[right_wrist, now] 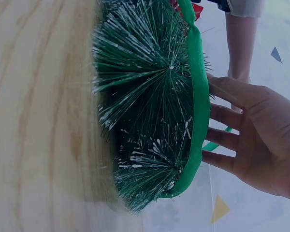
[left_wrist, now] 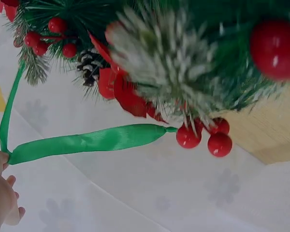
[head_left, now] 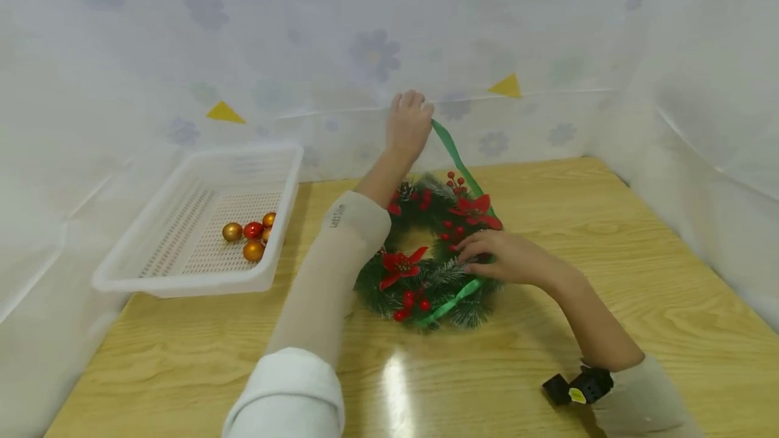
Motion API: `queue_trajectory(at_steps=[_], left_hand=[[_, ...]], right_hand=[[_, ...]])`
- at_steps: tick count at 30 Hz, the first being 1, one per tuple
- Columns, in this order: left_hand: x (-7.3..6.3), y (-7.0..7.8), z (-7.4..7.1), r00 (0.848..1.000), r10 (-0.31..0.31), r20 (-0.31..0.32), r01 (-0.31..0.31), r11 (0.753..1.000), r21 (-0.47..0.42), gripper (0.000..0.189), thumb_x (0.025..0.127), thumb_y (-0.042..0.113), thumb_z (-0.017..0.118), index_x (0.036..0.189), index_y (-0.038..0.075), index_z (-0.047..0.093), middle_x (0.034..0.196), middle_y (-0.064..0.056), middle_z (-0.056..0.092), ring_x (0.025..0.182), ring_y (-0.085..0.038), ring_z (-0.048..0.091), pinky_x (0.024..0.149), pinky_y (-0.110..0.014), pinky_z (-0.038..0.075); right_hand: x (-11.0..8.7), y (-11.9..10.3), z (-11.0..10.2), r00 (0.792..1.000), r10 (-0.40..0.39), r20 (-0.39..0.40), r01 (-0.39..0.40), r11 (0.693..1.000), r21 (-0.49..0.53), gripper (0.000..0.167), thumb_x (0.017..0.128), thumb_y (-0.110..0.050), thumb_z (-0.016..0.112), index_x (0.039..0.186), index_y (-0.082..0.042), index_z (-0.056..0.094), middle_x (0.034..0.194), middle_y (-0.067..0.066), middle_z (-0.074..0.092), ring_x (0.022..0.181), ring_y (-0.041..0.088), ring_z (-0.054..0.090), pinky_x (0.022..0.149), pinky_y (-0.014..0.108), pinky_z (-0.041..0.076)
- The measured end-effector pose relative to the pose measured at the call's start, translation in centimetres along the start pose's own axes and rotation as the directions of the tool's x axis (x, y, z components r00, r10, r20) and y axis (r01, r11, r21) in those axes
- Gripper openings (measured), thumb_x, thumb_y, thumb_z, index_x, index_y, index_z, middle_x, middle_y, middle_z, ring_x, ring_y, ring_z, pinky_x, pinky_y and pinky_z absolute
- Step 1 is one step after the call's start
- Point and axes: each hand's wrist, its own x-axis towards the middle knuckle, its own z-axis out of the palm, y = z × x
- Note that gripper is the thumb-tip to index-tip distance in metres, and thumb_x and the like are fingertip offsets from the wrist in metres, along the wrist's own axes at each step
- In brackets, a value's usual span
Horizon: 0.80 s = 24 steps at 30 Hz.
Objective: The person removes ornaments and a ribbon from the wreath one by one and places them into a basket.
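A green Christmas wreath (head_left: 441, 272) with red poinsettias (head_left: 402, 265), red berries and a pinecone lies on the wooden table. Above its far side, my left hand (head_left: 410, 126) pinches a green ribbon (head_left: 450, 147) and holds it up. In the left wrist view the ribbon (left_wrist: 87, 142) bends at the fingertips of that hand (left_wrist: 2, 191), and both stretches run back to the wreath. My right hand (head_left: 517, 259) rests at the wreath's right side. Its fingers look extended in the right wrist view, where the hand (right_wrist: 266, 135) touches the edge beside the ribbon (right_wrist: 199, 96).
To the left stands a white plastic basket (head_left: 201, 282) with several gold and red ball ornaments (head_left: 253, 251) in it. Behind the table (head_left: 608, 276) hangs a pale flowered sheet (head_left: 377, 19) with yellow triangles. A black device (head_left: 587, 385) sits on my right wrist.
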Motion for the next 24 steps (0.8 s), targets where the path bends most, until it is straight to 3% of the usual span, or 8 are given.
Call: queue_trajectory(at_steps=[2,5,14,19,24], left_hand=[[-0.1,-0.3,-0.1,0.995,-0.013,-0.095,0.012,1.0,-0.009,0.021,0.088,0.01,0.056,0.105,0.011,0.068,0.115,-0.005,0.058,0.113,-0.021,0.046,0.102,-0.034,0.031],[-0.3,-0.9,-0.4,0.987,-0.021,-0.157,0.021,1.0,-0.004,0.019,0.088,0.008,0.056,0.102,0.01,0.069,0.112,-0.005,0.059,0.111,-0.021,0.048,0.101,-0.034,0.033],[-0.7,-2.4,-0.9,0.984,-0.056,-0.169,0.047,0.997,-0.055,0.015,0.089,0.011,0.057,0.097,0.009,0.069,0.112,-0.005,0.059,0.113,-0.021,0.048,0.102,-0.034,0.03],[-0.3,-1.6,-1.3,0.97,-0.059,-0.237,0.037,0.995,-0.096,0.016,0.091,0.016,0.054,0.093,0.01,0.069,0.11,-0.003,0.06,0.11,-0.02,0.049,0.102,-0.03,0.03],[0.0,0.3,-2.4,0.94,0.009,-0.34,-0.067,0.985,-0.158,0.019,0.092,0.014,0.051,0.091,0.008,0.069,0.106,-0.004,0.062,0.108,-0.02,0.052,0.102,-0.028,0.03]], right_hand=[[-0.2,0.3,-0.3,1.0,-0.002,0.009,0.002,1.0,0.022,0.019,0.09,-0.023,0.061,0.106,-0.017,0.068,0.121,0.008,0.056,0.111,0.03,0.05,0.086,0.046,0.044],[-0.4,0.8,-0.6,1.0,-0.013,0.014,0.012,0.999,0.043,0.017,0.089,-0.019,0.062,0.104,-0.016,0.069,0.12,0.007,0.057,0.11,0.03,0.051,0.085,0.045,0.046],[-0.9,1.2,-1.4,1.0,0.007,0.008,-0.008,0.999,0.033,0.017,0.087,-0.008,0.062,0.101,-0.014,0.07,0.121,0.012,0.056,0.11,0.033,0.05,0.083,0.047,0.045],[-1.1,1.3,-1.4,1.0,0.002,0.005,-0.002,0.999,0.052,0.019,0.087,-0.01,0.063,0.104,-0.016,0.068,0.126,0.012,0.053,0.115,0.033,0.047,0.086,0.048,0.044],[-2.3,2.0,-2.4,0.998,0.032,-0.059,-0.023,0.987,0.158,0.024,0.089,-0.011,0.062,0.112,-0.015,0.064,0.131,0.011,0.049,0.121,0.033,0.041,0.089,0.053,0.04]])
